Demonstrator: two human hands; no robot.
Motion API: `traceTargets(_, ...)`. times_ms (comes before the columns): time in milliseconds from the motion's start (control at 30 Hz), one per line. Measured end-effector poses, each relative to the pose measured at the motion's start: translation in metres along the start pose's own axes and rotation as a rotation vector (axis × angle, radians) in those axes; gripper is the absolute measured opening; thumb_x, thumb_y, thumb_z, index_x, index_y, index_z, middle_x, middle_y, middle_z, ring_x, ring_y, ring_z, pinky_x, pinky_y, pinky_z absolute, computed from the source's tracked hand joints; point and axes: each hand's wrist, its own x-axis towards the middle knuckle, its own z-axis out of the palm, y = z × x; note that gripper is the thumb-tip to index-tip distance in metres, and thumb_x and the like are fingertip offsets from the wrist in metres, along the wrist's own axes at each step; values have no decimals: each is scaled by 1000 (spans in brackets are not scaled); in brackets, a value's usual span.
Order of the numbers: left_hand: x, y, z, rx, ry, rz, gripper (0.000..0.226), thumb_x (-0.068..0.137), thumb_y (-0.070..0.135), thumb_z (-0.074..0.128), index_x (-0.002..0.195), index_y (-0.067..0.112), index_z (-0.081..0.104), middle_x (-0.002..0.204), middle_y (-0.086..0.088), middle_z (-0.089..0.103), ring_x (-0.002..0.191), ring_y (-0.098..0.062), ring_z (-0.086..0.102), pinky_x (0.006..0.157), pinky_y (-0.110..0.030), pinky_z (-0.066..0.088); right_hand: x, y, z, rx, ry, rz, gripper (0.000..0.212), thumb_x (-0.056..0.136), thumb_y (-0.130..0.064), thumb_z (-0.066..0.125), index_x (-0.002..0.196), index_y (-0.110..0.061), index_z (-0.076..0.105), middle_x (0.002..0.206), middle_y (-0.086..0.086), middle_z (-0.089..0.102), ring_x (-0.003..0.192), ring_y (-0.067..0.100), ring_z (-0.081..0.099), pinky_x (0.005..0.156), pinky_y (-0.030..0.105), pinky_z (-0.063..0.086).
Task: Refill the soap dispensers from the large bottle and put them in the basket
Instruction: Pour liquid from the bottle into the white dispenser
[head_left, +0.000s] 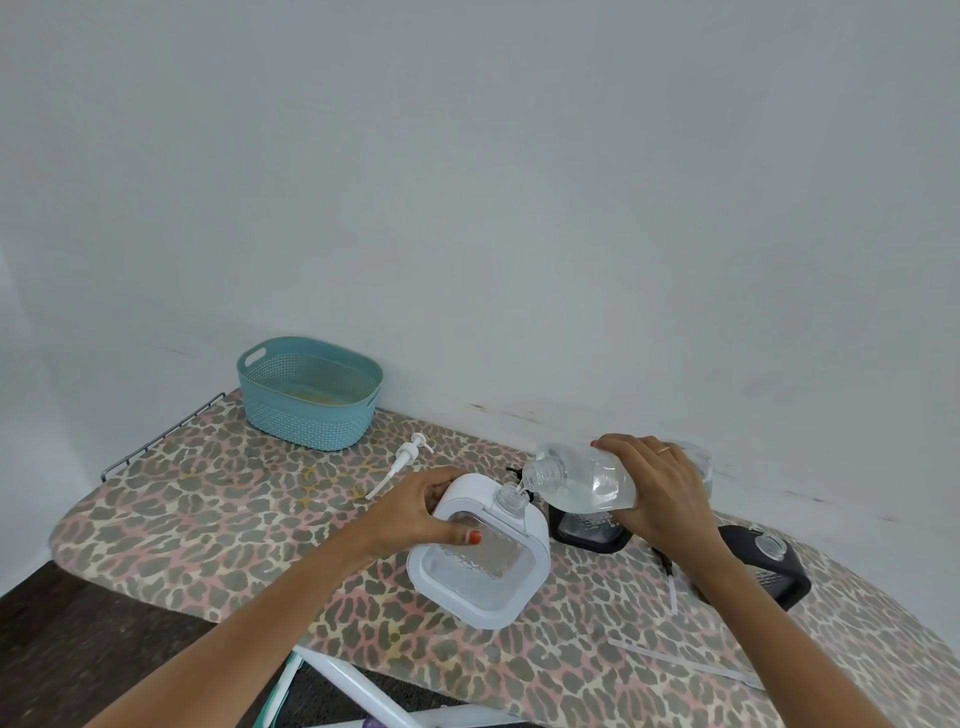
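Observation:
My left hand (421, 512) grips the left side of a white square soap dispenser (480, 564) with a clear window, standing on the ironing board. My right hand (657, 493) holds the large clear bottle (587, 480) tipped on its side, its mouth over the dispenser's open neck, with a thin stream of clear liquid running in. Two black dispensers, one (589, 532) behind the white one and one (774, 564) to the right, stand with open necks. A white pump head (402, 460) lies loose on the board. The teal basket (309, 389) sits at the back left.
The leopard-print ironing board (208, 519) runs along a white wall, with a metal rack at its left end. A pump tube (670, 577) and a clear strip (685, 662) lie on the board to the right. Dark floor and white board legs show below.

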Motion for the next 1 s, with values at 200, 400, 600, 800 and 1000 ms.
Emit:
traceTargets(200, -1, 3, 2, -30, -1, 7, 48, 57, 32, 82, 100, 31, 61, 90, 18, 70, 87, 0, 64, 76, -13, 50, 0, 1, 0, -7, -5, -3, 57, 41, -14, 91, 93, -5, 67, 91, 7, 72, 70, 27, 68, 62, 34, 51)
traceTargets(400, -2, 0, 2, -48, -2, 29, 65, 46, 55, 82, 101, 29, 61, 90, 17, 71, 87, -1, 65, 74, -13, 50, 1, 2, -1, -7, -5, 3, 58, 41, -12, 90, 93, -4, 67, 91, 8, 72, 69, 28, 67, 60, 34, 50)
traceTargets(600, -1, -3, 2, -39, 12, 35, 63, 50, 45, 83, 105, 22, 62, 91, 11, 70, 88, -4, 65, 76, -16, 51, 1, 5, 0, -17, -14, 2, 58, 41, -12, 90, 94, -5, 67, 92, 7, 72, 69, 28, 67, 61, 34, 50)
traceTargets(800, 2, -8, 2, -22, 14, 35, 45, 64, 20, 82, 105, 20, 61, 92, 8, 68, 87, -5, 64, 76, -17, 51, 2, 6, 0, -15, -24, 3, 59, 41, -13, 91, 94, -6, 67, 93, 7, 71, 70, 28, 67, 62, 35, 50)
traceTargets(1000, 3, -11, 4, -47, 18, 68, 74, 48, 57, 81, 106, 16, 61, 99, -9, 66, 89, -13, 63, 79, -24, 53, 1, 6, -1, -12, -16, -4, 57, 43, -13, 91, 94, -5, 67, 92, 7, 72, 70, 28, 67, 62, 36, 51)
